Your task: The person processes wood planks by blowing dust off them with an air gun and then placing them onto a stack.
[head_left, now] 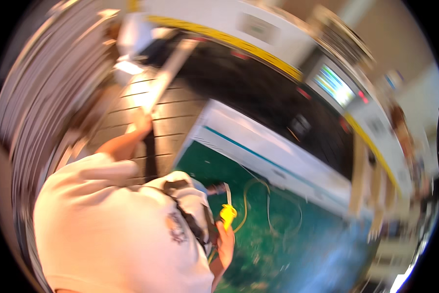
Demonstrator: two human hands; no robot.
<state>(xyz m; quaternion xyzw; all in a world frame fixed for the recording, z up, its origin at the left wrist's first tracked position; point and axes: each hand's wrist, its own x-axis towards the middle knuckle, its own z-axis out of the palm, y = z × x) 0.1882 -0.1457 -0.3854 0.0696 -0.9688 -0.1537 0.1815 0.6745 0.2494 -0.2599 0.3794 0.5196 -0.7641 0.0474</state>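
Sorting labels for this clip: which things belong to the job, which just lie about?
Seemingly in use:
- pale strip, at the left hand
- yellow tool, in the right hand

Just around:
- lit screen
- blurred stacked lengths, far left
- beige slats, right

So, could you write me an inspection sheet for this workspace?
Surface: dark-lined slatted bed, brightly lit in places.
Job's things: long pale strip; yellow handheld tool.
Clutter: pale slats at the right, blurred.
Grips: left hand at the strip, its hold blurred; right hand closed on the tool.
Cables: thin yellowish line, cable or hose, looping over green floor.
Surroundings: white, yellow-edged beam; lit screen.
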